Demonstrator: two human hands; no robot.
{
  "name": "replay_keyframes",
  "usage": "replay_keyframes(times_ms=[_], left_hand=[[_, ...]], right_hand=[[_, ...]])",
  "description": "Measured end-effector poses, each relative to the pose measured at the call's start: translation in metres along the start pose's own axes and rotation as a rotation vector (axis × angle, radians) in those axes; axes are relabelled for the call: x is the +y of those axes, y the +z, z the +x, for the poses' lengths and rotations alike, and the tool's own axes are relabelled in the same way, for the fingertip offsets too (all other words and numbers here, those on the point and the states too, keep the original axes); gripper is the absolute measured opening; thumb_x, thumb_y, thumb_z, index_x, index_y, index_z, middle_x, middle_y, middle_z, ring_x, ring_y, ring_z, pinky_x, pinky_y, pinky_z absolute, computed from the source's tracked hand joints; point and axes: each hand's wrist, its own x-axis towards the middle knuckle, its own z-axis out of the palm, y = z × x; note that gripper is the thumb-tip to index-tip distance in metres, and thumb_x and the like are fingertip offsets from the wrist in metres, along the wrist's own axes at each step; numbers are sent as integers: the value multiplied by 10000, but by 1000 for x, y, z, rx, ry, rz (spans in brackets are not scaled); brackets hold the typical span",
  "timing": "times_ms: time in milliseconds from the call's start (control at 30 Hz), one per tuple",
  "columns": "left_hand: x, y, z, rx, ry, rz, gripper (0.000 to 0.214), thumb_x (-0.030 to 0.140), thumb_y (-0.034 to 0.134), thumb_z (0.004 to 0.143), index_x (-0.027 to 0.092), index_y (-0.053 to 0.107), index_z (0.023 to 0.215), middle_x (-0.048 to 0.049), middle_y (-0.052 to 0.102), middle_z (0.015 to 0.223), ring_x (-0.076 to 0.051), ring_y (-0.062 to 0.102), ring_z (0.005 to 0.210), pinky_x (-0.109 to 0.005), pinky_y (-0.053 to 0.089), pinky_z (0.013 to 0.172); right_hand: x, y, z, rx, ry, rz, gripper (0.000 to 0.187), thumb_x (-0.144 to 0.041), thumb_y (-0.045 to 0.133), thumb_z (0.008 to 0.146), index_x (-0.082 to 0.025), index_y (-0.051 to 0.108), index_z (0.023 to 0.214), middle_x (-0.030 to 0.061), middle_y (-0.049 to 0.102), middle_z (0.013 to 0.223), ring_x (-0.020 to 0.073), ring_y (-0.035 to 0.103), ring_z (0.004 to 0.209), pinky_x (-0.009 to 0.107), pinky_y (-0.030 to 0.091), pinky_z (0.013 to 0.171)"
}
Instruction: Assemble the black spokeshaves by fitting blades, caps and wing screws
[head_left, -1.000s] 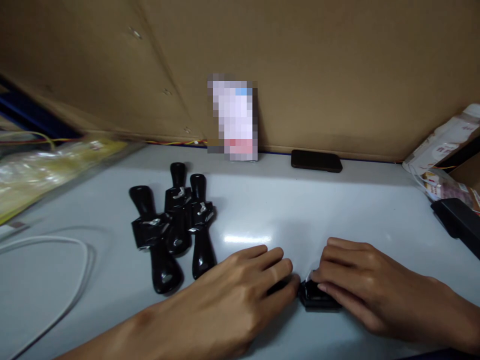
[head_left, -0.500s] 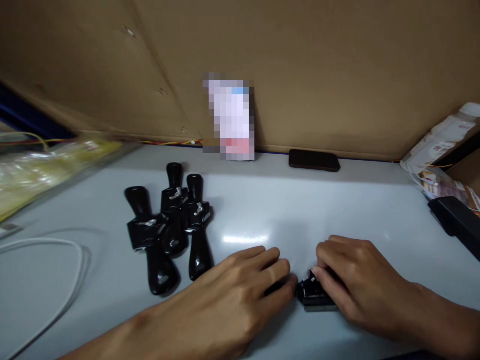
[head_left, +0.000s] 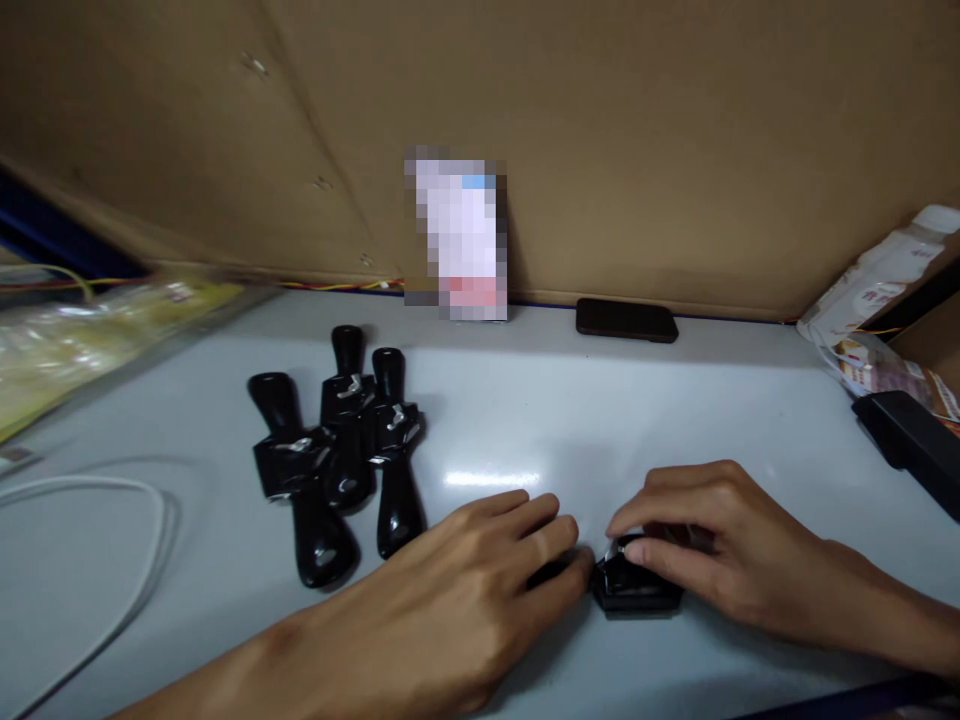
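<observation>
A small glossy black part [head_left: 634, 590] lies on the pale table [head_left: 570, 420] near the front edge. My right hand [head_left: 697, 545] arches over it, fingertips pinched on its top. My left hand [head_left: 480, 570] lies palm down beside it, fingers curled around a dark piece that is mostly hidden under them, touching the black part's left end. Three glossy black handle-shaped pieces [head_left: 337, 450] lie bunched together to the left of my hands.
A cardboard wall [head_left: 600, 130] backs the table. A dark phone [head_left: 627, 320] lies by it. White cable [head_left: 112, 540] loops at the left, a plastic bag [head_left: 90, 340] beyond it. Packets [head_left: 877, 300] and a black stapler-like tool [head_left: 907, 440] sit at the right.
My right hand has lifted from lying flat over the black part to an arched pinch on its top. My left hand has hardly moved.
</observation>
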Motion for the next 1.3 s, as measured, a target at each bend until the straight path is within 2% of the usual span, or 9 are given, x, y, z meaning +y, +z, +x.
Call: replay_keyframes(times_ms=[133, 233, 400, 533, 700, 867, 967, 1167, 1300], left_hand=[[1, 1, 0, 2, -5, 0, 233, 60, 502, 887, 137, 642, 1056, -56, 661, 865, -217, 607, 772, -359, 564, 684], [2, 0, 0, -22, -16, -7, 247, 51, 497, 873, 144, 635, 1055, -57, 661, 873, -209, 615, 787, -355, 575, 732], [3, -2, 1, -24, -16, -7, 229, 61, 500, 874, 140, 641, 1037, -57, 657, 857, -207, 610, 747, -349, 575, 688], [2, -3, 2, -9, -19, 10, 264, 53, 468, 881, 134, 652, 1051, -68, 668, 871, -210, 614, 756, -337, 563, 665], [0, -1, 1, -2, -3, -3, 266, 70, 446, 931, 112, 654, 1091, -62, 654, 850, -213, 601, 733, -356, 558, 634], [0, -2, 1, 5, -2, 11, 287, 87, 402, 981, 109, 653, 1119, -64, 657, 861, -209, 600, 751, -358, 560, 648], [1, -3, 2, 0, 6, 16, 307, 98, 365, 1009, 109, 655, 1108, -65, 658, 863, -211, 603, 748, -360, 559, 637], [1, -2, 2, 4, 12, 8, 303, 77, 382, 988, 103, 652, 1122, -62, 648, 856, -206, 595, 732, -356, 554, 629], [1, -2, 2, -15, 9, -3, 293, 83, 399, 983, 106, 653, 1127, -66, 649, 870, -216, 596, 739, -362, 547, 619]], right_hand=[[2, 5, 0, -34, 120, 58, 138, -93, 587, 878, -193, 670, 831, -49, 617, 659, 85, 527, 571, 204, 387, 566], [2, 7, -2, -30, 194, -22, 153, -98, 571, 871, -193, 592, 753, -71, 533, 579, 78, 448, 503, 209, 328, 517], [2, 5, -7, -57, 31, -291, 319, -189, 524, 968, -183, 562, 652, -7, 583, 631, 108, 477, 565, 278, 299, 574], [1, 2, -10, -57, -7, -312, 355, -198, 511, 987, -185, 581, 639, -10, 578, 596, 111, 481, 541, 296, 285, 562], [-6, -6, -13, -124, -70, -328, 295, -135, 542, 957, -190, 621, 678, -14, 622, 626, 116, 529, 576, 299, 323, 600], [-11, -12, -12, -59, -97, -306, 301, -174, 544, 994, -193, 647, 712, -10, 607, 627, 123, 530, 580, 291, 336, 587], [-12, -13, -10, -125, -124, -235, 306, -186, 561, 1004, -193, 663, 715, -14, 612, 638, 113, 539, 586, 270, 363, 599], [-5, -12, -8, -110, -123, -270, 211, -190, 539, 1013, -197, 716, 899, 4, 665, 755, 128, 591, 669, 268, 388, 649], [-1, -12, -8, -88, -141, -385, 281, -212, 542, 1015, -173, 686, 776, 11, 623, 708, 132, 545, 630, 286, 338, 606]])
